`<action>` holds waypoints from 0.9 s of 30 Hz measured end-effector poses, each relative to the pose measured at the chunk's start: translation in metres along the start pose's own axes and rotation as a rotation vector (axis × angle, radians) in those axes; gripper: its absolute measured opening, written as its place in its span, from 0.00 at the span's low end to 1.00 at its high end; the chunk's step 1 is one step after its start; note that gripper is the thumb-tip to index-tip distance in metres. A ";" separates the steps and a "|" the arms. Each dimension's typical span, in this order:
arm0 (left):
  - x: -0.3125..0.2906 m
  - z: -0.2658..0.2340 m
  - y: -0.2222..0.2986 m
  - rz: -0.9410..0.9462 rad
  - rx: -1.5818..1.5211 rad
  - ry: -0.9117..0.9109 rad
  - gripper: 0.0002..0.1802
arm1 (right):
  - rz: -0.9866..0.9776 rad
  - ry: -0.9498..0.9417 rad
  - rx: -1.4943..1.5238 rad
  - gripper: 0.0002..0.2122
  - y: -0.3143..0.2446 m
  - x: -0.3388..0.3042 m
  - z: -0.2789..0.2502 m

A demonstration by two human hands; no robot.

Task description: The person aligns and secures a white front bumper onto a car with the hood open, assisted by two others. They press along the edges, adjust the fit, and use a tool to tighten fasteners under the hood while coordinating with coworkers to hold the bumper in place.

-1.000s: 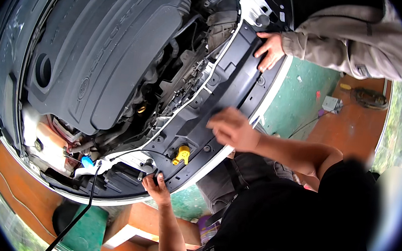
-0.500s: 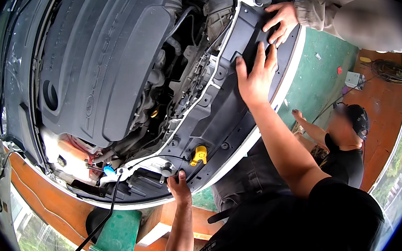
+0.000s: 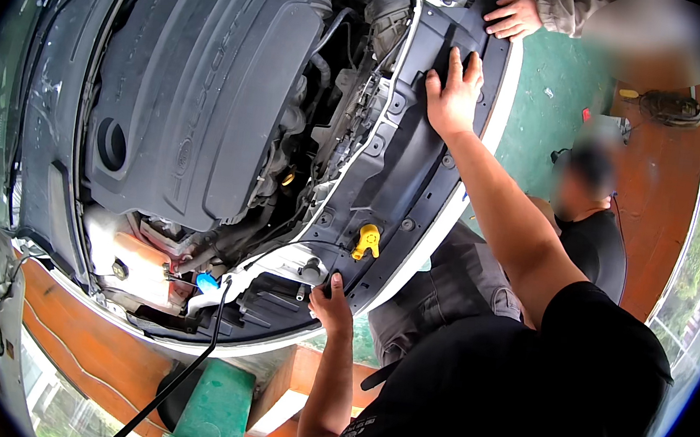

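My left hand (image 3: 331, 305) grips the near end of a long black plastic trim panel (image 3: 412, 144), its thumb on top and its other fingers mostly hidden at the edge. My right hand (image 3: 456, 94) lies spread on the panel farther up. The panel runs along the front of an open engine bay, inside the car's white front edge (image 3: 423, 269). Next to my left hand are a yellow filler cap (image 3: 367, 242) and a dark round rubber stop (image 3: 311, 271). Beyond my right hand, another person's hand (image 3: 513, 17) rests on the panel's far end.
A large dark engine cover (image 3: 202, 95) fills much of the bay. A black prop rod (image 3: 184, 371) rises near a blue cap (image 3: 207, 283). A second person (image 3: 593, 233) in black is low down at the right. A green bench (image 3: 214, 408) stands below the car.
The other person's hand has drawn away from mine toward the panel's far corner. My right hand has shifted slightly up the panel. My left hand stays at the near end while the view shifts.
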State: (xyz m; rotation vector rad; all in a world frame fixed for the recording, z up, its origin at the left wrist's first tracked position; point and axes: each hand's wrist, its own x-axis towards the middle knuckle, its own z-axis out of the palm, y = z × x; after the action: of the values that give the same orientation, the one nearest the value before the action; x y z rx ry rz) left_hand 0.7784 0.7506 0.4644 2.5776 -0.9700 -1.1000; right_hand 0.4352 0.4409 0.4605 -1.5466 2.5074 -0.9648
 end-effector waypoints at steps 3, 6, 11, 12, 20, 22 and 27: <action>0.011 -0.008 -0.003 -0.032 -0.216 -0.064 0.35 | -0.006 0.031 -0.022 0.32 0.000 0.003 0.002; -0.017 -0.033 0.023 0.159 0.100 0.056 0.37 | 0.035 0.023 -0.030 0.33 0.005 0.004 0.000; -0.025 -0.046 0.108 0.526 0.368 0.201 0.30 | 0.075 -0.038 -0.004 0.34 -0.008 0.005 -0.008; -0.029 -0.041 0.142 0.366 0.386 0.200 0.28 | 0.079 -0.033 0.007 0.34 -0.006 0.007 -0.008; -0.015 -0.031 0.277 0.820 0.350 -0.131 0.23 | 0.137 -0.147 0.088 0.33 -0.001 0.012 -0.032; -0.019 0.004 0.344 0.909 0.334 -0.164 0.25 | 0.142 -0.161 0.111 0.33 0.000 0.014 -0.035; 0.010 0.120 0.498 1.449 0.341 -0.334 0.37 | 0.132 -0.222 0.171 0.30 0.007 0.016 -0.037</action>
State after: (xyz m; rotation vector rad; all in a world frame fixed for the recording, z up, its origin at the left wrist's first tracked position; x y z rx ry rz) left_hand 0.4507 0.3703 0.5691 1.0791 -2.5491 -0.8464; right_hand 0.4089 0.4472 0.4909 -1.3400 2.2773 -0.9070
